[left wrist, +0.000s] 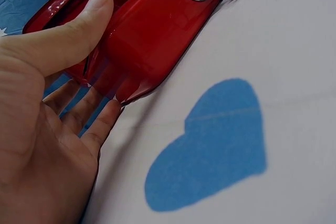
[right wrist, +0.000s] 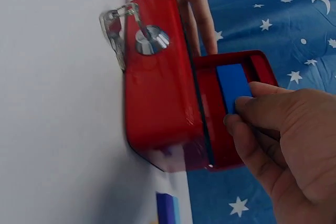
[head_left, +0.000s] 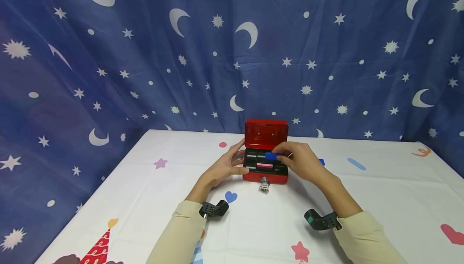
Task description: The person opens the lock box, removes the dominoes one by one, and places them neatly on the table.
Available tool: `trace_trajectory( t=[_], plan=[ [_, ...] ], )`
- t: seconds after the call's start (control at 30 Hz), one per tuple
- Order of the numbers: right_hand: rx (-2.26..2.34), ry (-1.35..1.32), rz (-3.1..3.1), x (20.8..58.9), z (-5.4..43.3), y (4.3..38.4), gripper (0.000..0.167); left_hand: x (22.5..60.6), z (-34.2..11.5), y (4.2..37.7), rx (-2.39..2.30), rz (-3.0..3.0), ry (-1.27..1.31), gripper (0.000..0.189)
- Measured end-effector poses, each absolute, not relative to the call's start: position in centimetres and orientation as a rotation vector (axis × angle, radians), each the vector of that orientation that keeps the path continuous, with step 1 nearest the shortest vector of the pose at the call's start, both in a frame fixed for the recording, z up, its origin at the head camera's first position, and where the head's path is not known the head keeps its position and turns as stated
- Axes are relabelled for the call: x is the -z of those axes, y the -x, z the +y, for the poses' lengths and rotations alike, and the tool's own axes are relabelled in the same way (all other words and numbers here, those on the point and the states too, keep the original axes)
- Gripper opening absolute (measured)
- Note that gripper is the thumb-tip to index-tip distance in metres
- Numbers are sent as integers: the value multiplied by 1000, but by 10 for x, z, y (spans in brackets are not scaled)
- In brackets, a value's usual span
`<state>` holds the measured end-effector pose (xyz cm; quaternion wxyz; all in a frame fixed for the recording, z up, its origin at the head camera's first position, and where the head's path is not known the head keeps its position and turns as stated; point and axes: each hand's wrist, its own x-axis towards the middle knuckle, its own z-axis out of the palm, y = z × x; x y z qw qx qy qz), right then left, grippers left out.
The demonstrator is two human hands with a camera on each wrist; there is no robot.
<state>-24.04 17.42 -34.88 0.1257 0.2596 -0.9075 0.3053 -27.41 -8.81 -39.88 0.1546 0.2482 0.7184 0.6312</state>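
Observation:
On the white tablecloth stands a red cash box [head_left: 250, 177] with its lid [head_left: 266, 131] raised and a black tray [head_left: 250, 160] inside. My right hand [head_left: 302, 161] pinches a flat blue block [right wrist: 231, 82] between thumb and fingers over the tray's right half. Along the box's left side lies my left hand [head_left: 226, 166]; its thumb [left wrist: 89, 19] rests at the rim and its fairly straight fingers touch the outer wall. A pink strip [head_left: 264, 165] shows in the middle of the tray. Keys [head_left: 264, 190] hang from the silver lock at the front.
Another small blue piece [head_left: 321, 161] lies on the table just right of the box, partly behind my right hand. A dark blue curtain [head_left: 203, 54] with moons and stars hangs behind the table. The tablecloth [head_left: 261, 223] carries printed hearts and stars.

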Motion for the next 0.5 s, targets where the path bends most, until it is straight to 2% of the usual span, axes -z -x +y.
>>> trace_trajectory(
  t=[0.5],
  plan=[
    [-877, -652, -2704, 341, 209, 226, 18, 400, -89, 275, -1823, 2045, -715, 96]
  ],
)
